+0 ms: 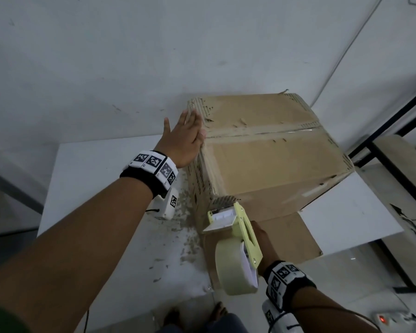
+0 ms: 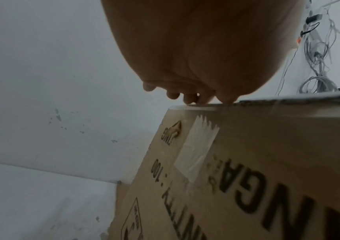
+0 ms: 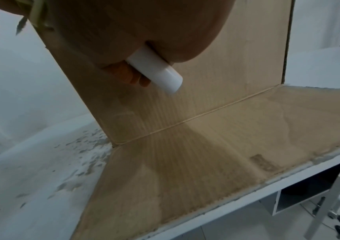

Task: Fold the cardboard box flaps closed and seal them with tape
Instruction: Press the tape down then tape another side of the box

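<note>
A brown cardboard box stands on a white table, top flaps folded down, with clear tape along the middle seam. My left hand lies flat with straight fingers against the box's upper left edge; its fingertips touch the top rim above a strip of tape on the side wall. My right hand grips the yellow tape dispenser by its white handle, the head at the box's near left corner. A bottom flap lies flat on the table.
The white wall stands close behind the box. A black-framed shelf is at the right, and a power strip with a red light lies on the floor. Scuffed patches mark the table left of the box.
</note>
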